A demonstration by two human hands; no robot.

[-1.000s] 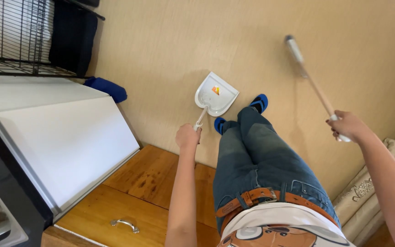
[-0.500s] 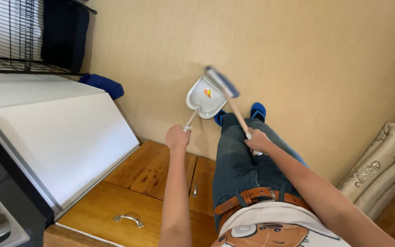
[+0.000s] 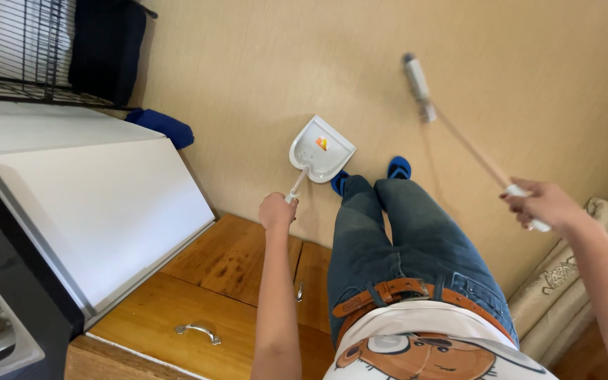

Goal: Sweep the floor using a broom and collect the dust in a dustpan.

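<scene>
Dustpan [image 3: 321, 148] — white plastic, shovel-shaped, with a small orange-and-yellow sticker near the middle of its tray and a thin white handle. It sits low over the beige floor [image 3: 262, 63], just ahead of the blue slippers [image 3: 398, 168]. Left hand [image 3: 277, 210] fingers curled tight around the handle end. Right hand [image 3: 542, 203] out to the side, fingers clamped on the pale grip of a long brush [image 3: 452, 127] — slim wooden stick, narrow white-grey head angled away over the floor, well apart from the dustpan. Wooden cabinet [image 3: 198, 295] with a metal pull sits at the person's left, beside a white appliance [image 3: 86, 204].
</scene>
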